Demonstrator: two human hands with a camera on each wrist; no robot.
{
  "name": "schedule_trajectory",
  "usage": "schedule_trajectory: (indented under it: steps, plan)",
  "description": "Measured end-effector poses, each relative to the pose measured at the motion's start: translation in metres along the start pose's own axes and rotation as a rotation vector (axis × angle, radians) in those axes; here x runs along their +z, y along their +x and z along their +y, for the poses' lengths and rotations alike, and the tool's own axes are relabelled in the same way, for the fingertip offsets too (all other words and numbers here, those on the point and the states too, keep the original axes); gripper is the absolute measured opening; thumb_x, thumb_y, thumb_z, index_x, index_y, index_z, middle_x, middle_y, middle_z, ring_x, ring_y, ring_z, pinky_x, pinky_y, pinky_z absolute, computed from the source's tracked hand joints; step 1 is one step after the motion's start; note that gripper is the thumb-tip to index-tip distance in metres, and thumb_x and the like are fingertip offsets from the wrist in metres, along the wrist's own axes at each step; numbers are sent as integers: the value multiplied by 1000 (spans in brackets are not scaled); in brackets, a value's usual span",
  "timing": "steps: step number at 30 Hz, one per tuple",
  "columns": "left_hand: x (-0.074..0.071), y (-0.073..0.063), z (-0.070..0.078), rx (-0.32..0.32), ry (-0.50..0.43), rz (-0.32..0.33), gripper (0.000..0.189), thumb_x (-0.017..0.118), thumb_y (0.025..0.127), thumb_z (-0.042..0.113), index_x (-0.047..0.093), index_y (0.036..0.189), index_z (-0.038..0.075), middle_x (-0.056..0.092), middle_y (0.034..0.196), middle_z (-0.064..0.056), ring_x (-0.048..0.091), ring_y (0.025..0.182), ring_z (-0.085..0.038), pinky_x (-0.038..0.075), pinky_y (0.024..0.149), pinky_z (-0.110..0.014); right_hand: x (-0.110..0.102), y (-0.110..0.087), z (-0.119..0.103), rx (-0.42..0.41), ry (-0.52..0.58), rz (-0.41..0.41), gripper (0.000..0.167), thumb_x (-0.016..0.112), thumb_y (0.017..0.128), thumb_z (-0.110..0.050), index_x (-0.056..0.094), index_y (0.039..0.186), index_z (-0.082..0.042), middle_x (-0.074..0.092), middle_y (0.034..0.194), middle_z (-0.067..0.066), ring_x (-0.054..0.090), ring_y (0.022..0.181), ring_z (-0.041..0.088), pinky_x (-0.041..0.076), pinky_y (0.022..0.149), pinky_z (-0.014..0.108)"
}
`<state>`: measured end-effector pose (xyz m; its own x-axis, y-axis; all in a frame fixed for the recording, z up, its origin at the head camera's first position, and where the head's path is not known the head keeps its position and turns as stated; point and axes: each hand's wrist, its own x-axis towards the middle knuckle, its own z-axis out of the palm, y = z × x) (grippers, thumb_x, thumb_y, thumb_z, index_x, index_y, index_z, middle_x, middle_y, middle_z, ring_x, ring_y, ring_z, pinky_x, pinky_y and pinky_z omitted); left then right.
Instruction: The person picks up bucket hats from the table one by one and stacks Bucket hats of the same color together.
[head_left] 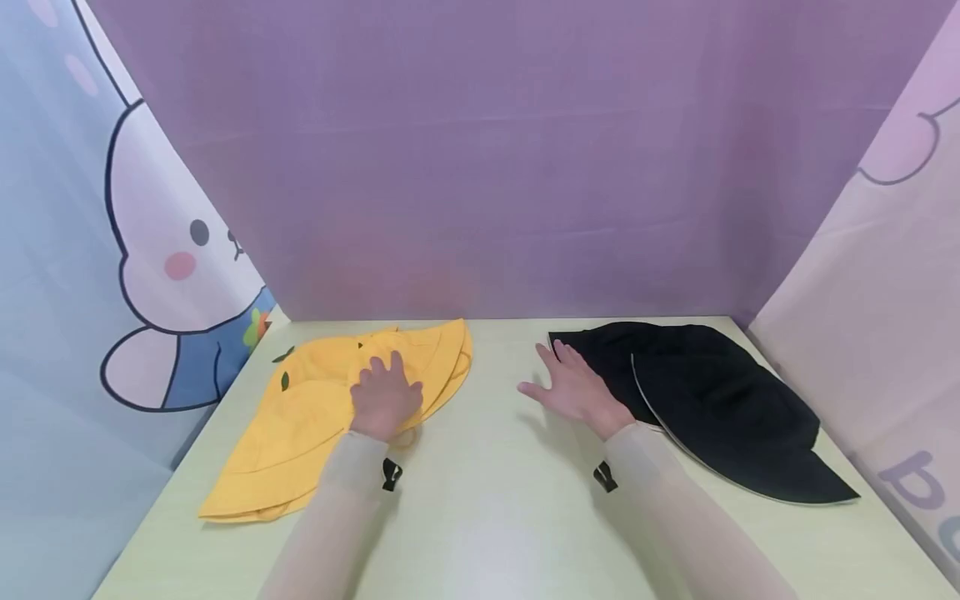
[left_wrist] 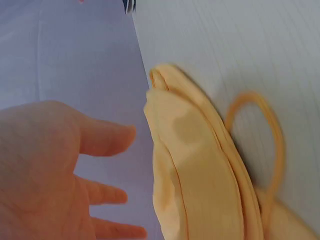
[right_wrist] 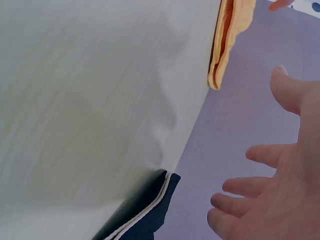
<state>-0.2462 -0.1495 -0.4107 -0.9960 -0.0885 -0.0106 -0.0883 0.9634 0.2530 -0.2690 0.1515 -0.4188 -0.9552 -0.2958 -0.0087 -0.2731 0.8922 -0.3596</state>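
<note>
A yellow fabric sun hat point(head_left: 300, 425) lies folded on the left of the table, with small green leaf shapes on its crown and a wide brim. Over its right part hovers my left hand point(head_left: 385, 400), fingers spread, holding nothing; the left wrist view shows a gap between the fingers and the hat's brim point(left_wrist: 200, 165). A yellow cord loop point(left_wrist: 280, 145) hangs out beside the brim. On the right lies a folded black hat point(head_left: 720, 408) with a pale edge along its brim. My right hand point(head_left: 577, 390), fingers apart and empty, is above the table at the black hat's left corner.
The pale wood-grain table point(head_left: 480, 517) carries both hats. A purple cloth point(head_left: 510, 167) rises along its back edge. Printed cloths, one with a cartoon rabbit point(head_left: 187, 250), close off the left and right sides.
</note>
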Motion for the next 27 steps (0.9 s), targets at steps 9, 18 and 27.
schedule_trajectory:
  steps: [9, 18, 27]
  plan:
    - [-4, 3, -32, -133, -57, 6, 54, 55, 97, 32, 45, 128, -11, 48, 117, -36, 50, 111, -54, 45, 86, -66, 5, 18, -10, -20, 39, -42, 81, 54, 98, -60, 32, 160, -12, 27, 164, 19, 24, 151, 36, 31, 109, 68]
    - [-23, 1, -56, -218, -172, -186, 63, 62, 93, 37, 38, 128, -9, 57, 109, -30, 57, 101, -49, 45, 87, -58, 7, 39, -21, -63, 173, -79, 75, 55, 101, -51, 35, 157, -6, 37, 160, 15, 31, 149, 32, 26, 119, 48]
    - [-25, 1, -71, -141, -205, -252, 86, 75, 90, 28, 24, 149, -9, 56, 126, -34, 59, 98, -45, 49, 80, -51, 9, 52, -31, -70, 247, -112, 72, 48, 104, -52, 35, 157, -6, 38, 160, 14, 30, 150, 33, 23, 120, 48]
